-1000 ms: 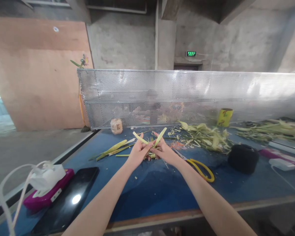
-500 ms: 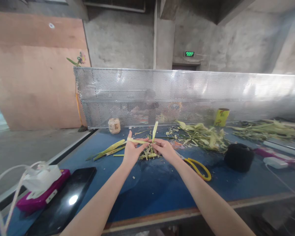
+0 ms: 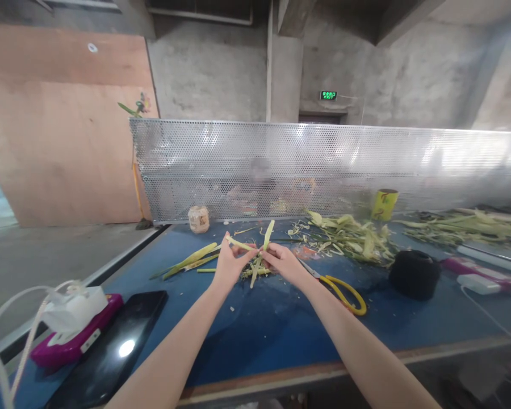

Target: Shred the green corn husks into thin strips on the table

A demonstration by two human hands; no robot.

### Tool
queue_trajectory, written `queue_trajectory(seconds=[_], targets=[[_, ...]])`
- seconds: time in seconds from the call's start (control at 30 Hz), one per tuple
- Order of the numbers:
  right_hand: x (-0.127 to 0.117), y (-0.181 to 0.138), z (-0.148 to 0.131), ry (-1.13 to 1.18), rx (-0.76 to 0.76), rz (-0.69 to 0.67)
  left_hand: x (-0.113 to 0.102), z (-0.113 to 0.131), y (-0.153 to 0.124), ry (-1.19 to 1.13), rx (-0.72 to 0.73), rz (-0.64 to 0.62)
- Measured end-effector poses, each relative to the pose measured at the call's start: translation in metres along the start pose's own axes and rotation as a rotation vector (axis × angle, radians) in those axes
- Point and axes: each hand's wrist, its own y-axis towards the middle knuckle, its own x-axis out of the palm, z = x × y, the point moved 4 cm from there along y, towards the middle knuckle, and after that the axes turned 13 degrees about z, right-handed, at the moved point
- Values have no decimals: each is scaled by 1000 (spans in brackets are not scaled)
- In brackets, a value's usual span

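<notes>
My left hand (image 3: 230,264) and my right hand (image 3: 284,262) meet at the tips over the table, both closed in a pinch on pale green leaf strips (image 3: 269,233). One strip stands up from between the right fingers; another runs across the left hand towards its thumb side. A strip end (image 3: 253,277) points down below the fingertips. How the strips join is hidden by my fingers. Under the hands lies a small heap of cut green bits (image 3: 264,272). Scissors with yellow handles (image 3: 344,292) lie beside my right forearm.
Long leaves (image 3: 191,261) lie left of the hands, a pile of leaves (image 3: 349,236) to the right. A black spool (image 3: 415,274), a yellow tube (image 3: 384,205), a small pale jar (image 3: 199,219), a phone (image 3: 111,346) and a purple power strip (image 3: 76,341) stand around. A perforated metal screen (image 3: 221,165) borders the back.
The strips have turned a little in my fingers; the upright one sits lower and leans right, and an end now shows pointing down. Both hands keep about the same place.
</notes>
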Motion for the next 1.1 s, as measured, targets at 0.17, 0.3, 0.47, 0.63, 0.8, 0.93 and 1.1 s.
queue_trajectory(seconds=[0.17, 0.3, 0.47, 0.63, 0.8, 0.93, 1.1], targets=[[0, 0, 2, -135, -123, 76, 3, -2, -3, -40, -87, 5], [0, -1, 2, -167, -84, 49, 2, -6, -3, -83, -109, 8], [3, -2, -3, -183, -114, 80, 2, -16, 1, -185, -162, 56], [4, -3, -6, -317, -242, 216, -1, -20, 8, -218, -181, 142], [8, -5, -4, -317, -228, 189, -8, -13, 11, -153, -144, 167], [8, -3, -1, -172, -127, 129, -6, -4, 7, -98, -46, 74], [-6, 1, -1, -81, -23, 224, 4, -11, -1, -23, -188, -98]])
